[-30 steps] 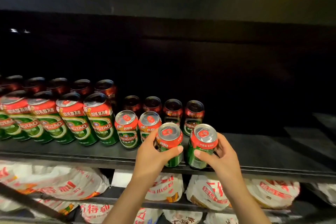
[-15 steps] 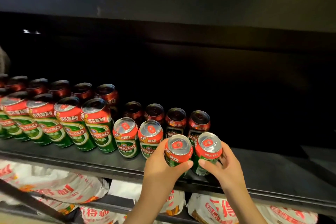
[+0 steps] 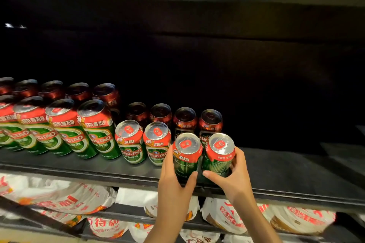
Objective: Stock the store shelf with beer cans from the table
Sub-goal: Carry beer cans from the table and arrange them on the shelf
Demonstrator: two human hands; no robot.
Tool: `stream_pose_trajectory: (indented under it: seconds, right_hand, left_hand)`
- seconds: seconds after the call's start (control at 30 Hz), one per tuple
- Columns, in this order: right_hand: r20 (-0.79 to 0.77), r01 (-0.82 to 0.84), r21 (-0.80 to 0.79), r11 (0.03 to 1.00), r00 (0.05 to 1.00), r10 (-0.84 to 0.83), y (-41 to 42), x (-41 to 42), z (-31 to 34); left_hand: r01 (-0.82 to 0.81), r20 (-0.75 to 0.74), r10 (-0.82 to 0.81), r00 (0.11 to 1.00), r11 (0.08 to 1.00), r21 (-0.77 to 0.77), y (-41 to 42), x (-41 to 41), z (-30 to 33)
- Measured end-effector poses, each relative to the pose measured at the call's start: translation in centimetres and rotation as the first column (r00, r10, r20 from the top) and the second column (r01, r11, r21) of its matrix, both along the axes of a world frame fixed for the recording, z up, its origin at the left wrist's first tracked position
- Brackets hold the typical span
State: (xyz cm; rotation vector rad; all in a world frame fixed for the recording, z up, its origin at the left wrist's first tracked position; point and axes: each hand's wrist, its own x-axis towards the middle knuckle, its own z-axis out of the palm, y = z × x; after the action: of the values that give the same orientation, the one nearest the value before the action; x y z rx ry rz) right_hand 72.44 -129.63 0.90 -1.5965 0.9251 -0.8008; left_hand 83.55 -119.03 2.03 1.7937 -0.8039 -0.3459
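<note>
From the head camera, a black store shelf (image 3: 286,173) runs across the frame, its back deep in shadow. The left hand (image 3: 173,181) wraps a short green-and-red beer can (image 3: 186,156), thumb curled across the front of the can low down, so the grip is narrow and full. The right hand (image 3: 232,178) wraps a second short can (image 3: 219,153) in the same way, thumb across the front and fingers round the far side. The two held cans stand upright, side by side and touching or nearly so, at the front edge of the shelf; whether their bases rest on the board is hidden by the hands. Just to their left stand two more short cans (image 3: 129,141) in the front row, and behind these a back row of four short cans (image 3: 185,118) sits in dim light. Further left a block of taller cans (image 3: 94,128) lines the shelf front, with another dark row of tall cans (image 3: 79,90) behind it. Below the shelf, on a lower level, lie white packets with red printing (image 3: 59,195), crowded together from left to right.
</note>
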Motion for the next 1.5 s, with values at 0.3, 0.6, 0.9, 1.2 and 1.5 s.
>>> stream_pose_trajectory:
  seconds: [0.3, 0.6, 0.9, 1.2, 1.5]
  right_hand:
    - [-0.033, -0.008, -0.063, 0.998, 0.999, 0.006, -0.3, -0.7, -0.6]
    - [-0.01, 0.037, -0.066, 0.997, 0.999, -0.037, -0.1, -0.3, -0.6]
    - [-0.065, -0.032, -0.106, 0.994, 0.998, 0.025, -0.3, -0.8, -0.8]
    - [-0.044, 0.032, -0.082, 0.996, 0.998, -0.036, 0.1, -0.3, -0.9]
    - [-0.067, -0.016, -0.086, 0.996, 0.998, 0.01, -0.2, -0.6, -1.0]
  left_hand:
    - [-0.102, 0.065, 0.107, 0.992, 0.992, -0.076, 0.1, -0.5, -0.7]
    - [-0.139, 0.165, 0.155, 0.974, 0.985, -0.103, -0.1, -0.7, -0.9]
    - [-0.114, -0.027, 0.114, 0.993, 0.993, -0.019, -0.2, -1.0, -0.3]
    - [-0.102, 0.033, 0.102, 0.994, 0.995, -0.02, -0.3, -0.8, -0.4]
    - [0.031, -0.05, -0.033, 0.998, 0.999, -0.029, 0.5, 0.3, -0.3]
